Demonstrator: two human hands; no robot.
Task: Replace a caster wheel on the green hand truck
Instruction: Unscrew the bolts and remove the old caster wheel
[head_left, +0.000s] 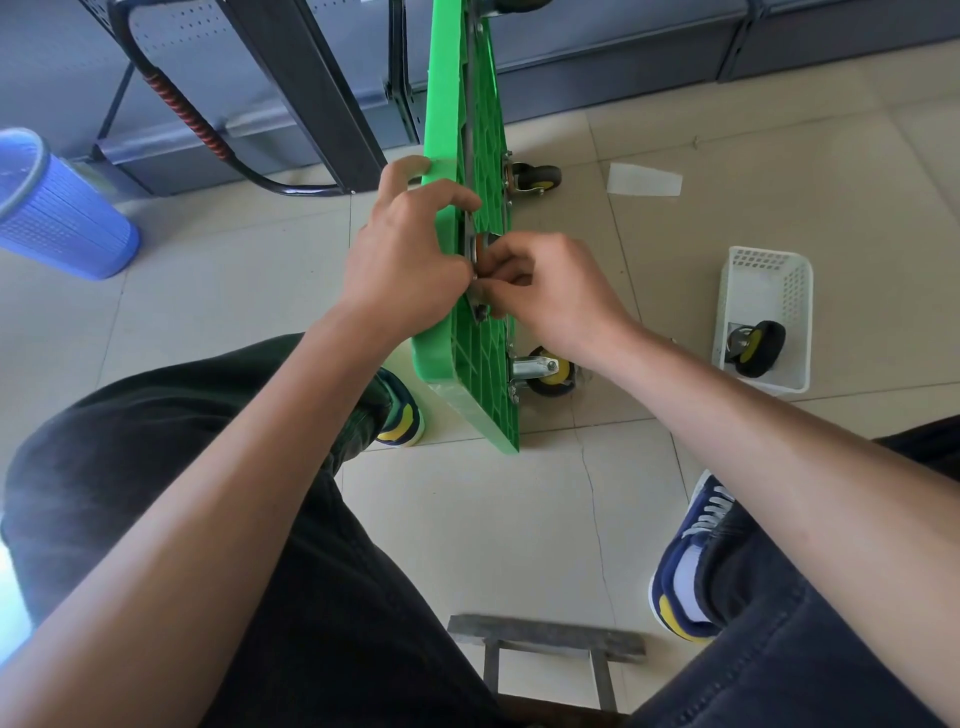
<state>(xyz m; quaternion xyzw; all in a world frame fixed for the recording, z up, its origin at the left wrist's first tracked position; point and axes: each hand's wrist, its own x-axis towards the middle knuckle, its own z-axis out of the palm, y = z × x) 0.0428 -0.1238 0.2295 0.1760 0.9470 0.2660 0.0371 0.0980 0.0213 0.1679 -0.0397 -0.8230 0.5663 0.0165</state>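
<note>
The green hand truck (462, 119) stands on its edge on the tiled floor, its ribbed underside facing right. My left hand (410, 254) grips the deck's edge, fingers curled over it. My right hand (545, 291) pinches a small part at the metal caster mount (480, 244) on the underside; what it pinches is hidden by the fingers. Two black-and-yellow casters stay mounted, one far (537, 179) and one near (550, 376). A loose caster wheel (756, 349) lies in a white basket (769, 291) at the right.
A blue plastic bin (57, 208) stands at the left. The truck's black handle (182, 109) and grey shelving are behind. A white paper scrap (644, 180) lies on the tiles. My shoes flank the truck, and a grey stool edge (545, 636) sits below.
</note>
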